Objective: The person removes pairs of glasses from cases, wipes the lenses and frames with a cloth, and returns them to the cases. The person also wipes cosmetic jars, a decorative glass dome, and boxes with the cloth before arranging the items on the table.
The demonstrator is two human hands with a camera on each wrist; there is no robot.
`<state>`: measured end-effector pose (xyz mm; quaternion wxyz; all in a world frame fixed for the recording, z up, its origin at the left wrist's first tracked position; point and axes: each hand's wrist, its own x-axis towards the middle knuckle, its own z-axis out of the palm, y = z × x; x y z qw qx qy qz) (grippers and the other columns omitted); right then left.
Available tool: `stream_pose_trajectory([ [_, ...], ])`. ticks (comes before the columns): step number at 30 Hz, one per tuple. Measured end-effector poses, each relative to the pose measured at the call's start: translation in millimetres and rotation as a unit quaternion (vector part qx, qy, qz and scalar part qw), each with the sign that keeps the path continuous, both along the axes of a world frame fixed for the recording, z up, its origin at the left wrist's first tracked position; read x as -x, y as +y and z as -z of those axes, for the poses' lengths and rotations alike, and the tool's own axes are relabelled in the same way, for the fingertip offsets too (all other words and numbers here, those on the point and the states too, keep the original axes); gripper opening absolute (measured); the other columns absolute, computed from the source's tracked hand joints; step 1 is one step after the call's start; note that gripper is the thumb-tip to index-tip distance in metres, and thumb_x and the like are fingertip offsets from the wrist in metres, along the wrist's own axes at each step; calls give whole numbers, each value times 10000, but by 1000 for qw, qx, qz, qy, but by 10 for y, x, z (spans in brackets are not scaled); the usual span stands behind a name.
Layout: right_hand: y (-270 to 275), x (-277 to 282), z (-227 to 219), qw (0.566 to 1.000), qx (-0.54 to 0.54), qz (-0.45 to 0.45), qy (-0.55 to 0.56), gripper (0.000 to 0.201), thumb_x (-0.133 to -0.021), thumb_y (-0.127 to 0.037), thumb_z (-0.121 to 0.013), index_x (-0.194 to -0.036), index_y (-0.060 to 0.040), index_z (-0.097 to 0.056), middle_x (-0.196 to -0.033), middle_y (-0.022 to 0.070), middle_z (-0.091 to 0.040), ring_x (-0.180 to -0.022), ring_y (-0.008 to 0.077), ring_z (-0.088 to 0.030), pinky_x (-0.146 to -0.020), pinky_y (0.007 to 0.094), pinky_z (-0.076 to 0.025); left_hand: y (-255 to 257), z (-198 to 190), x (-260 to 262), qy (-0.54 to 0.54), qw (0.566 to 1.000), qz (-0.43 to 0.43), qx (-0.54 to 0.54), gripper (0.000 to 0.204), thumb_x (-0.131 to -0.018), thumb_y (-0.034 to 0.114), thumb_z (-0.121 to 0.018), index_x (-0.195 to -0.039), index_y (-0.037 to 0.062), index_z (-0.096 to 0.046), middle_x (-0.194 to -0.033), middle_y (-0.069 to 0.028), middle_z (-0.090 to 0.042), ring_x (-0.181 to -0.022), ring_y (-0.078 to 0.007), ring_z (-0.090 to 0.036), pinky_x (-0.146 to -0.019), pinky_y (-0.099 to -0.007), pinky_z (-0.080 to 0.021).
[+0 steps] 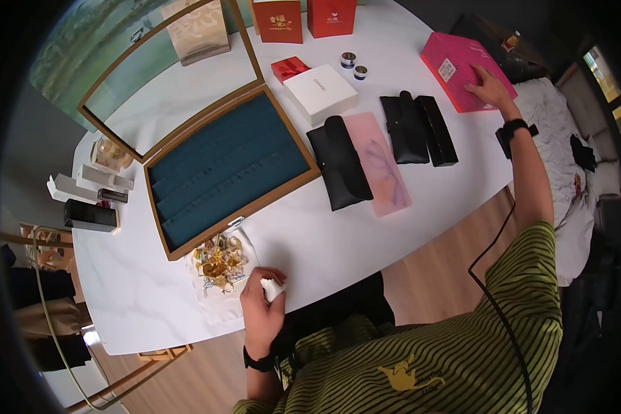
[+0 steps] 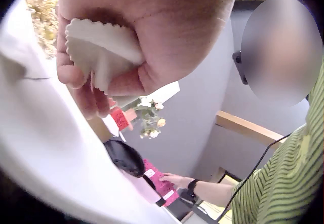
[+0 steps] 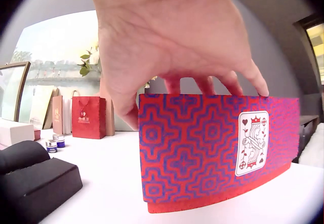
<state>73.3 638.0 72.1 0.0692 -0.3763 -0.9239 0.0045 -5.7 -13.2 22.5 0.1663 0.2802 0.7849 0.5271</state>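
My left hand (image 1: 261, 312) curls round a small white folded piece with a scalloped edge (image 2: 98, 49), pinched between thumb and fingers. Beside it lies a white cloth (image 1: 217, 310) heaped with gold and clear jewellery (image 1: 221, 263). My right hand (image 1: 493, 88) rests with spread fingers on a pink and purple patterned box (image 3: 190, 153). Its thumb lies at the box's left corner in the right wrist view, the fingers over the top. The box bears a queen playing-card picture (image 3: 252, 143). Behind the jewellery stands a wooden display case (image 1: 228, 165) with a blue lining, its glass lid raised.
Mid-table lie black pouches (image 1: 339, 162), a pink translucent sleeve (image 1: 379, 165) and a long black box (image 1: 437, 131). A white box (image 1: 321, 93), small jars (image 1: 348, 60) and red bags (image 1: 331, 17) are farther back. Small boxes (image 1: 90, 214) stand at the left edge.
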Motion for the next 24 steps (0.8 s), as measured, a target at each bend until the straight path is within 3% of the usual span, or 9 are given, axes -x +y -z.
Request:
stream_pose_trajectory([
  [3, -232, -334, 2, 999, -28, 31, -2, 774, -725, -452, -656, -1406, -212, -377, -1382, 208, -430, -1231, 374, -468, -1019, 423, -389, 281, -256, 85, 53, 998, 7, -16, 227, -649, -95, -442, -847, 7, -485, -913, -129, -571, -816, -237, -573, -765, -295, -447],
  [7, -588, -765, 24, 996, -82, 40, -22, 745, -741, -376, -658, -1403, -173, -384, -1366, 239, -430, -1184, 376, -508, -1007, 416, -398, 675, -407, 174, 94, 993, 64, 43, 148, -689, -82, -514, -815, -19, -467, -952, -145, -553, -859, -306, -571, -767, -333, -450],
  [12, -1234, -972, -418, 996, 67, 55, -11, 782, -763, -585, -628, -1317, -51, -486, -1247, 267, -527, -1144, 360, -546, -976, 398, -417, 974, -319, 289, 212, 969, 108, 66, 145, -790, 8, -607, -813, -35, -470, -1124, -223, -563, -927, -445, -569, -770, -441, -473],
  [15, -758, -1009, -478, 991, 73, 109, 28, 811, -761, -612, -611, -1322, -42, -476, -1212, 284, -544, -1131, 356, -556, -968, 382, -422, 1181, -202, 288, 222, 966, 86, 99, 136, -819, 11, -575, -885, -27, -461, -1160, -261, -542, -939, -464, -565, -774, -471, -481],
  [16, -537, -1046, -343, 984, -10, 179, 0, 943, -698, -720, -588, -1356, -59, -446, -1232, 267, -544, -1129, 358, -558, -978, 390, -420, 1220, -93, 302, 229, 962, 100, 107, 297, -834, 2, -541, -1119, -8, -457, -1200, -296, -512, -952, -473, -562, -776, -489, -485],
  [17, -372, -1143, -247, 983, -10, 182, 1, 943, -698, -720, -588, -1356, -59, -446, -1232, 267, -544, -1129, 358, -558, -978, 390, -420, 1272, -80, 282, 230, 962, 103, 107, 297, -834, 2, -541, -1119, -8, -457, -1200, -296, -512, -952, -473, -562, -776, -489, -485],
  [19, -141, -1224, -113, 965, 142, 172, 139, 933, -732, -655, -624, -1320, 46, -438, -1221, 247, -552, -1098, 319, -575, -952, 341, -424, 1392, -76, 245, 151, 982, 103, 37, 558, -816, -23, -529, -1342, 44, -354, -1224, -300, -501, -971, -474, -560, -796, -480, -492],
  [20, -185, -1241, -137, 958, 160, 181, 155, 972, -718, -669, -633, -1321, 64, -425, -1229, 237, -546, -1093, 304, -574, -951, 331, -422, 1424, -23, 244, 180, 974, 125, 57, 731, -782, -49, -525, -1442, 101, -246, -1273, -349, -435, -1020, -492, -537, -832, -474, -491],
  [24, -5, -1560, -101, 941, 226, 205, 147, 1020, -689, -679, -652, -1285, 119, -437, -1183, 243, -565, -1063, 274, -582, -938, 326, -429, 1542, 64, 234, 259, 940, 180, 128, 759, -718, -75, -533, -1422, 110, -317, -1339, -432, -275, -1122, -507, -472, -913, -449, -462],
])
